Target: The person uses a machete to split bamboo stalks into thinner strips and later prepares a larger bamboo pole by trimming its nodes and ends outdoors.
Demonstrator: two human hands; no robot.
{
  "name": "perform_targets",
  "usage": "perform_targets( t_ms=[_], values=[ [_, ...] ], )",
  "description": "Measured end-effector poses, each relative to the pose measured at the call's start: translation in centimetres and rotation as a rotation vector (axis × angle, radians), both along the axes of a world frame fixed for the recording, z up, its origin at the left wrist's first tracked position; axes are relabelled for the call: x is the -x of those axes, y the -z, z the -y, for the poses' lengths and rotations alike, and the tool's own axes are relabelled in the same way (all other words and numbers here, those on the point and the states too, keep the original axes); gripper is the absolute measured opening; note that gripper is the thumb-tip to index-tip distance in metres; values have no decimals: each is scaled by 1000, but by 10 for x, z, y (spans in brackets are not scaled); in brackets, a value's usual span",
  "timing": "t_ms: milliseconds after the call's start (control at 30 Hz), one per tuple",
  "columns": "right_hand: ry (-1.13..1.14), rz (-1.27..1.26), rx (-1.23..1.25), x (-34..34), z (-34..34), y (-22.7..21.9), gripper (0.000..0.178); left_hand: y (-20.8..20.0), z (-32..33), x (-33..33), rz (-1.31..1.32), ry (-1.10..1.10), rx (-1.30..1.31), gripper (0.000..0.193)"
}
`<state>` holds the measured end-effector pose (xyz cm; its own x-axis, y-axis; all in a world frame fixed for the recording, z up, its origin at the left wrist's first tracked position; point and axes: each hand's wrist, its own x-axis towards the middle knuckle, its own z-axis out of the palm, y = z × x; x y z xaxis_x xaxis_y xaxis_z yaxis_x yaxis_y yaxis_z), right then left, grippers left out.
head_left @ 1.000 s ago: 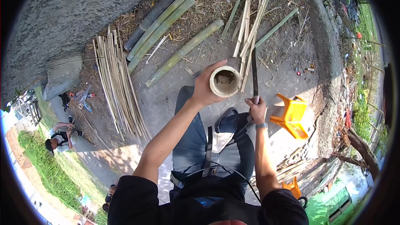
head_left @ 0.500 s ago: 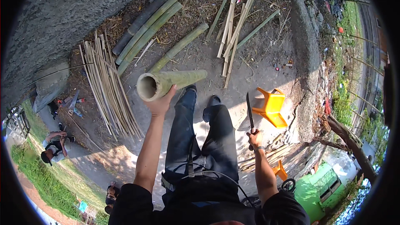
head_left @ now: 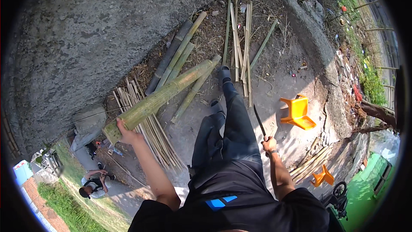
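Observation:
A thick green-yellow bamboo pole [head_left: 161, 99] slants from near left to far right in front of me. Its near end is in my left hand [head_left: 129, 135], thumb lying along the side and the other fingers hidden behind it. The pole's far end reaches over another bamboo length [head_left: 189, 102] on the ground; whether they touch I cannot tell. In my right hand [head_left: 269, 144], down by my right leg, is a machete [head_left: 259, 120], fist wrapped round its handle. The dark narrow blade points forward and slightly left, apart from the bamboo.
Split bamboo strips [head_left: 148, 131] lie bundled at left, with more strips [head_left: 243, 47] ahead. Whole bamboo poles [head_left: 174, 56] rest beside the rough wall [head_left: 86, 38]. An orange plastic chair [head_left: 298, 111] stands at right. Another person [head_left: 95, 184] is at far left.
My left hand has moved left, and the bamboo pole has swung from pointing toward me to lying slantwise. My legs have stepped forward. The machete stays in my right hand.

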<state>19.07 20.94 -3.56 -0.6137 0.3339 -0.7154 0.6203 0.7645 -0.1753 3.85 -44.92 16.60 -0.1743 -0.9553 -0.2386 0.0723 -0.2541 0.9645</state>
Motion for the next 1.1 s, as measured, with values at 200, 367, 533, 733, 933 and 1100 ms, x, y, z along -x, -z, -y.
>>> perform_targets(
  t_ms=[200, 367, 533, 733, 933, 1100],
  values=[
    [47, -97, -58, 14, -27, 10, 29, -29, -27, -7, -18, -141, -148, 50],
    [360, -195, 118, 101, -33, -17, 33, -40, -41, -32, -126, -43, -319, 47],
    [633, -396, 736, 283, 39, -110, 27, -60, -57, -64, -228, -38, -407, 52],
    [1002, -371, 1751, 441, 89, -65, 51, -47, -137, -53, -224, 21, -477, 55],
    [1110, -310, 2076, 488, 88, -88, 32, 10, -168, -62, -225, 0, -545, 60],
    [635, -360, 2106, 471, 85, -202, 49, 103, -170, -42, -315, 21, -574, 67]
  ],
)
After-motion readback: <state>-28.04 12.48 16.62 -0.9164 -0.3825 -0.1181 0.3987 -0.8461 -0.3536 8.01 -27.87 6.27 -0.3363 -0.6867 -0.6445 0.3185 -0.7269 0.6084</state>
